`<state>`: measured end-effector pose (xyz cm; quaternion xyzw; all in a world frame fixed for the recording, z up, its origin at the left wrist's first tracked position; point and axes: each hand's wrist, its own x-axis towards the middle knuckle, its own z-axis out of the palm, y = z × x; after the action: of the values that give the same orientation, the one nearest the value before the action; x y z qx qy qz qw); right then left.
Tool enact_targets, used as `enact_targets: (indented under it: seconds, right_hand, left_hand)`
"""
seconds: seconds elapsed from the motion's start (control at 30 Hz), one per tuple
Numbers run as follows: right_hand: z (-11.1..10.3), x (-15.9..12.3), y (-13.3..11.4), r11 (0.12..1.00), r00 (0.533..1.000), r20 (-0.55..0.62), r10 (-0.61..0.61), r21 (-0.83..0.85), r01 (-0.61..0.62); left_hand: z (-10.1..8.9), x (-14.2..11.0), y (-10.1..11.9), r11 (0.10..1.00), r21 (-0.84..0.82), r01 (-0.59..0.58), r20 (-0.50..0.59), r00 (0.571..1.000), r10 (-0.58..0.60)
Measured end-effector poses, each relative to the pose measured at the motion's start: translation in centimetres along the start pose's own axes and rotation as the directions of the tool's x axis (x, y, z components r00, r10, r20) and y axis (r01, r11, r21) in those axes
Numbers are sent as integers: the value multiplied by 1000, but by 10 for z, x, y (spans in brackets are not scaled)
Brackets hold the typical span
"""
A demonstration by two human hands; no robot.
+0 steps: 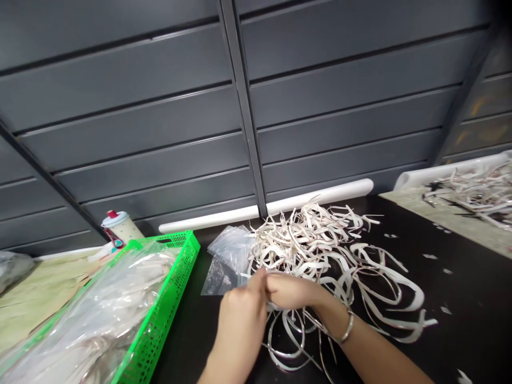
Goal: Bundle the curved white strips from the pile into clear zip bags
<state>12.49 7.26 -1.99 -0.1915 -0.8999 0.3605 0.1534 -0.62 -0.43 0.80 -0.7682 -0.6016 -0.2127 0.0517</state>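
Note:
My left hand [242,314] is closed in a fist, its knuckles up and its fingertips against my right hand; what it grips is hidden. My right hand [294,290], with a bangle [347,328] at the wrist, has its fingers curled in beside the left. White strips [288,341] with thin brownish edges loop out beneath the right hand and seem to be held in it. Just beyond both hands lies a large tangled heap of similar strips [308,240]. Clear plastic bags [230,253] lie flat to the left of the heap.
On the left stands a green perforated crate [166,306] holding filled clear bags [100,309]. A cup with a red-topped lid [122,226] is behind it. White rolls [320,194] run along the grey panelled wall [180,106]. More strips [480,192] lie at far right; scraps dot the black table [472,320].

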Motion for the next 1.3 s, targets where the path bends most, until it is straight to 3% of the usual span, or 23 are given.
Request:
enact_targets:
  seconds: [0.13, 0.3, 0.43, 0.5, 0.53, 0.7, 0.83, 0.97, 1.03, 1.2, 1.3]
  right_hand:
    - [-16, -22, -23, 985, 989, -135, -60, -166, 37]
    - [-20, -32, -26, 912, 944, -309, -118, -409, -20]
    - [-24, -23, -19, 949, 824, -543, -161, -316, -23]
    - [-27, -21, -17, 979, 766, -635, -105, -203, -34]
    - [-29, -21, -16, 989, 758, -649, -66, -144, -37]
    - [-34, -19, -7, 991, 778, -614, 133, 104, -88]
    - [-37, -17, 2, 964, 778, -583, 236, 239, -114]
    - [-42, -19, 16, 916, 811, -487, 323, 378, -137]
    - [-46, -22, 24, 887, 824, -445, 350, 440, -139]
    - [-50, -27, 33, 859, 820, -395, 414, 467, -208]
    - [-51, -28, 27, 906, 776, -485, 403, 331, -263]
  left_hand:
    - [-18, 10, -25, 968, -159, 192, -30, 979, -199]
    - [-30, 17, -44, 814, -442, 377, 79, 920, -384]
    - [-34, 17, -53, 711, -587, 388, 146, 914, -378]
    - [-34, 17, -57, 669, -635, 385, 202, 919, -338]
    - [-33, 18, -60, 665, -646, 374, 208, 925, -319]
    - [-23, 26, -69, 696, -657, 289, 46, 937, -345]
    - [-12, 33, -66, 589, -791, 168, -55, 938, -342]
    - [2, 37, -58, 333, -912, 241, 93, 910, -404]
    - [7, 38, -55, 252, -925, 284, 155, 887, -435]
    - [11, 38, -50, 249, -916, 314, 174, 871, -459]
    - [10, 37, -47, 275, -914, 298, 154, 882, -445]
